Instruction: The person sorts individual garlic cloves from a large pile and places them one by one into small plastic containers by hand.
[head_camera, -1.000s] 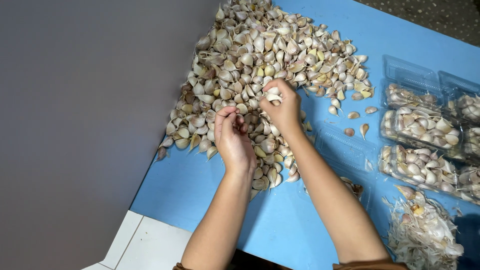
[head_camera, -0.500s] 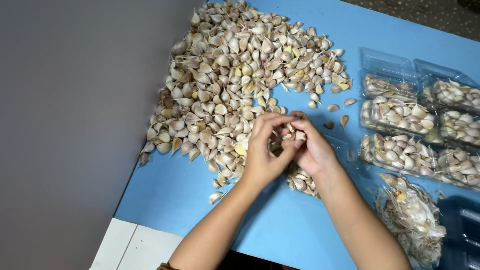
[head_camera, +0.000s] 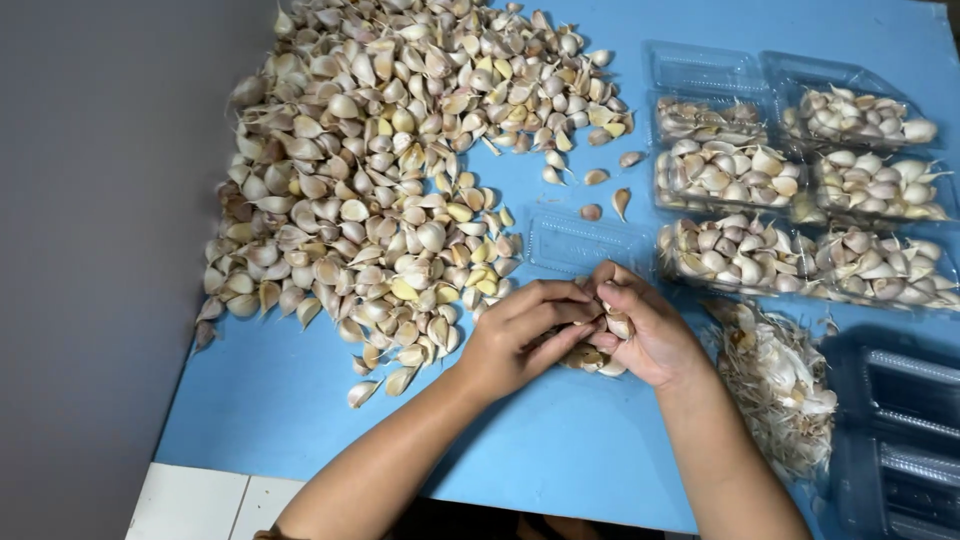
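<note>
Blue sheeting covers the table (head_camera: 300, 400), which runs off the top and right edges of the view; at its near left corner a strip of pale floor tile (head_camera: 205, 500) shows, and a plain grey wall (head_camera: 90, 250) fills the left side. A wide heap of unpeeled garlic cloves (head_camera: 390, 170) spreads over the left half of the table. Clear plastic trays (head_camera: 800, 190) packed with cloves sit in rows at the right, an empty clear tray (head_camera: 585, 243) lies just beyond the hands, and a pile of papery garlic skins (head_camera: 780, 385) lies beside the right wrist. Dark empty trays (head_camera: 900, 440) are cut off at the lower right corner.

Both hands meet low in the middle of the table. The left hand (head_camera: 515, 340) is curled, its fingertips pinched toward the right hand (head_camera: 650, 335), whose fingers close loosely around a garlic clove (head_camera: 620, 325). A few more cloves (head_camera: 590, 360) lie under the hands, mostly hidden by the fingers. Whether the left fingers actually grip the clove cannot be told. Both forearms leave the view at the bottom edge.
</note>
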